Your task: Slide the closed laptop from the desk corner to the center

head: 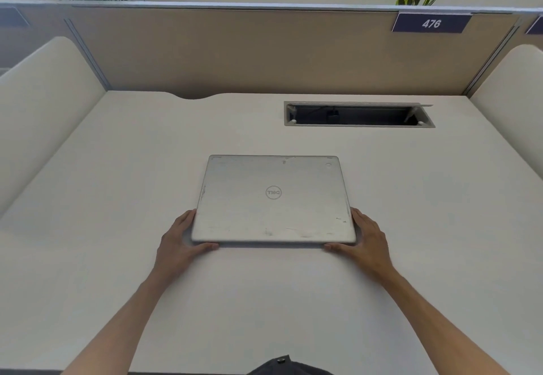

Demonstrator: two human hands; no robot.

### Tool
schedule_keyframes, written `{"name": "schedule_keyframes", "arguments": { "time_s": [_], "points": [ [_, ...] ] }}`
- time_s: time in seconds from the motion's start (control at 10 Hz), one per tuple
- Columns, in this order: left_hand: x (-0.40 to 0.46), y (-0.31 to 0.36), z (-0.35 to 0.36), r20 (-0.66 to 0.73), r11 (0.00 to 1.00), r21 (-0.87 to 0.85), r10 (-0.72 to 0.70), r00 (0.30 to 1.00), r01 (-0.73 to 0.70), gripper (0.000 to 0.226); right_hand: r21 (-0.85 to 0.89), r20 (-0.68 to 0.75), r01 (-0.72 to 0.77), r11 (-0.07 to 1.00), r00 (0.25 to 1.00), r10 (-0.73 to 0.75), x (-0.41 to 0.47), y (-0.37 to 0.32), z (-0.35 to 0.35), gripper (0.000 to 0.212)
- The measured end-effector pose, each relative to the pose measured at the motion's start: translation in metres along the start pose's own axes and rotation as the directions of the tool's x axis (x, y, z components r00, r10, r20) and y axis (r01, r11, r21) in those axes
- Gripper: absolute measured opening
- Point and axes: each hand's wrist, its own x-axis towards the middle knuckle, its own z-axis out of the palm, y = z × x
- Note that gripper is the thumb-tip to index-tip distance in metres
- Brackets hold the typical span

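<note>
While the left hand's fingers lie together along the laptop's left edge, thumb at its near edge, the right hand mirrors this, clasping both near corners. Closed, flat, brushed silver, scuffed, with a round logo, the laptop sits mid-bench, a smooth white surface with a rectangular cable slot behind.

Left hand and right hand extended, gripping.

Closed, scuffed silver laptop, mid-desk
</note>
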Motion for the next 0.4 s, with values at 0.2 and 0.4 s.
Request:
{"name": "schedule_keyframes", "arguments": {
  "time_s": [0.2, 0.4],
  "points": [
    [-0.002, 0.013, 0.001, 0.045, 1.0, 0.011, 0.001, 0.999, -0.002, 0.105, -0.027, 0.039, 0.009, 1.0, 0.999, -0.008, 0.001, -0.008, -0.006, 0.088],
    [0.01, 0.022, 0.003, 0.029, 0.994, 0.0, -0.107, 0.994, 0.107, 0.11, -0.098, 0.083, -0.096, 0.991, 0.991, 0.104, 0.015, -0.015, -0.014, 0.098]
  ]
}}
